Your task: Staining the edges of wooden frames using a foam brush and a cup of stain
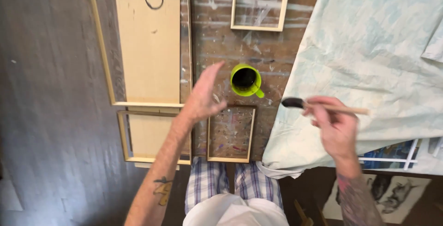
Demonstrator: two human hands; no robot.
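While right hand (334, 126) grips brush (323, 107), left hand (205, 94) hovers open.

Right hand (336, 126) grips a wooden-handled paintbrush (323, 106), dark bristles pointing left | left hand (203, 97) open, raised above a small wooden frame (230, 133) | lime-green cup (246, 80) of dark liquid just beyond | larger frames (106, 50) over a pale plank (150, 60) at left | pale drop cloth (369, 60) at right

Art workshop: paint-spattered table (267, 55), bare wooden frames (138, 46), drop cloth (369, 60).
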